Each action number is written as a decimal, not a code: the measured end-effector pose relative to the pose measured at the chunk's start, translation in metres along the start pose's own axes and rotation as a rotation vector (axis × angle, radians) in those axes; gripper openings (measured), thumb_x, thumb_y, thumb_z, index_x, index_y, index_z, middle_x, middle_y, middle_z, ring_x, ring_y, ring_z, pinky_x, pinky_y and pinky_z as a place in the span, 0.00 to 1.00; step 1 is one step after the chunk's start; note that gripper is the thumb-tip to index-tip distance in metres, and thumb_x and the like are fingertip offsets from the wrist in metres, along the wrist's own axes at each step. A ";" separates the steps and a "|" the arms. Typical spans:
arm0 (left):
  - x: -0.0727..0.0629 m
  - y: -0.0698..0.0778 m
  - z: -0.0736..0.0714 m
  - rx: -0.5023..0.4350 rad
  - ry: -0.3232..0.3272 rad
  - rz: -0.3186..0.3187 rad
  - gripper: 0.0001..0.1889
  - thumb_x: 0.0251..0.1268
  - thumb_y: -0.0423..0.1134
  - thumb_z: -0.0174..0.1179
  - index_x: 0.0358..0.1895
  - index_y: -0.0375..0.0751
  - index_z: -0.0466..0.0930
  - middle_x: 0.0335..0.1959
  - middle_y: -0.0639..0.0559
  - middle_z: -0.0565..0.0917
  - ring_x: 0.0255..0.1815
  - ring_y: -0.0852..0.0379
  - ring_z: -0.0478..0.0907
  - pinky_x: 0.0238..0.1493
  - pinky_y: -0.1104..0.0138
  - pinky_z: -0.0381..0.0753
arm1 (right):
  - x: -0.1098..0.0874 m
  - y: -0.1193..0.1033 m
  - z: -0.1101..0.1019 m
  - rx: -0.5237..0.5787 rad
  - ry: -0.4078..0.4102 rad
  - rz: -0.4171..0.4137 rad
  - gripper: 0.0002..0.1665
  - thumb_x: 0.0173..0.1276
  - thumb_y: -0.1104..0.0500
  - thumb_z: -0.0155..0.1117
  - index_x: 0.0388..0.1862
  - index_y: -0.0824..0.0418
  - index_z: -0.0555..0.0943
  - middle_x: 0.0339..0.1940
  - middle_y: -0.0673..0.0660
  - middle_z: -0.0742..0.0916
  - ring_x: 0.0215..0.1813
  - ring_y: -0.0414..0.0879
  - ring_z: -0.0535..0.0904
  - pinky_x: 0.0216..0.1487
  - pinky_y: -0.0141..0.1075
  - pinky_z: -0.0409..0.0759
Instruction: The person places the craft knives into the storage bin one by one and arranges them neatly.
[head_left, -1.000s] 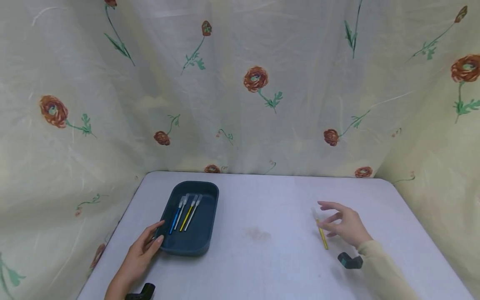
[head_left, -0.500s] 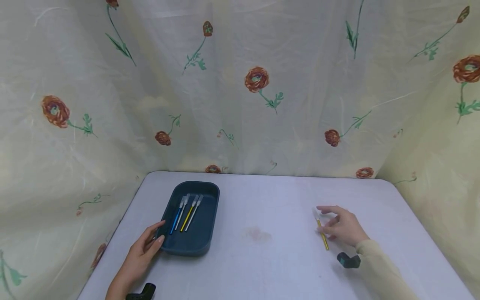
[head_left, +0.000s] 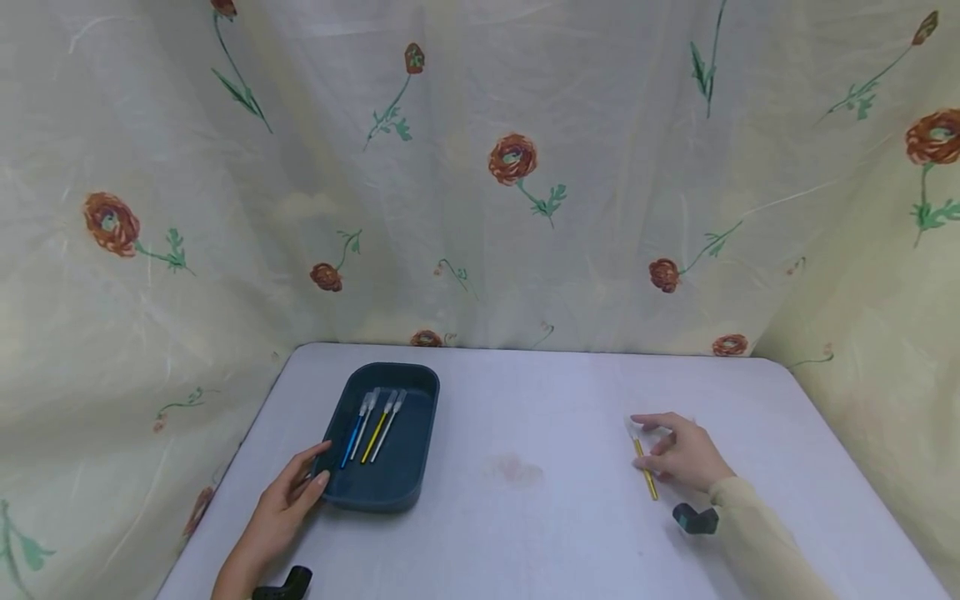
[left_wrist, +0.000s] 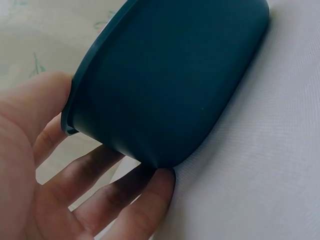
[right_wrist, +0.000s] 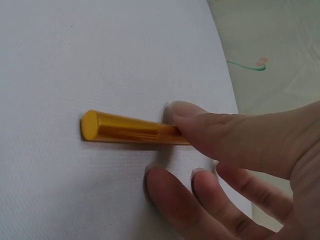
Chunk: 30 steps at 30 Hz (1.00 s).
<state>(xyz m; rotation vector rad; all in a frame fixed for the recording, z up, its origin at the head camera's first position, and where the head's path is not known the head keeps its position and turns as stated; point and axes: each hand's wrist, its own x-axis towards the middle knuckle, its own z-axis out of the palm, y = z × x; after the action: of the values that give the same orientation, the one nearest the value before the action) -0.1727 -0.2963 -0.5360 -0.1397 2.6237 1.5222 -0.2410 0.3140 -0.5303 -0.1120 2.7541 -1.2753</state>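
Observation:
In the head view a dark teal tray (head_left: 382, 487) stands at the left of the table. My left hand (head_left: 273, 512) holds its near left corner. The left wrist view has the thumb at the tray's rim (left_wrist: 80, 85) and the fingers against its outer wall. At the right, a gold craft knife (head_left: 648, 482) with a clear cap lies on the table. My right hand (head_left: 690, 454) has thumb and index finger on it. Up close, the thumb (right_wrist: 200, 125) covers part of the knife's knurled handle (right_wrist: 125, 129), and the lower fingers stay apart from it.
In the tray lie several capped craft knives: a blue one (head_left: 351, 442), a yellow one (head_left: 372, 437) and silver ones. The white table (head_left: 525, 400) has a faint stain (head_left: 515, 468). A flowered curtain (head_left: 600, 208) hangs behind and beside it.
My right hand has come down and slightly left onto the gold craft knife, which lies in the same place. My left hand and the tray have stayed still.

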 end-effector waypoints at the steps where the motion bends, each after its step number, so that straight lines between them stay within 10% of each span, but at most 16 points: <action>1: 0.000 0.000 0.000 -0.002 -0.001 -0.003 0.30 0.89 0.51 0.57 0.86 0.54 0.63 0.89 0.35 0.56 0.86 0.31 0.58 0.80 0.44 0.69 | 0.000 0.001 0.000 -0.002 -0.001 0.001 0.45 0.57 0.67 0.89 0.74 0.67 0.80 0.59 0.67 0.84 0.34 0.50 0.83 0.30 0.40 0.90; 30: 0.000 0.001 0.000 -0.007 -0.006 -0.017 0.30 0.89 0.50 0.57 0.86 0.54 0.62 0.89 0.35 0.56 0.85 0.30 0.60 0.79 0.44 0.70 | 0.009 0.005 0.001 -0.022 -0.103 -0.119 0.37 0.61 0.72 0.83 0.70 0.72 0.82 0.60 0.68 0.80 0.35 0.48 0.81 0.29 0.38 0.90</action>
<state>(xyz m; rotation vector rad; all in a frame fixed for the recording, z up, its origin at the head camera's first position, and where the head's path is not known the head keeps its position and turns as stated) -0.1726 -0.2957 -0.5353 -0.1575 2.6061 1.5243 -0.2500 0.3157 -0.5355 -0.3386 2.7100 -1.2283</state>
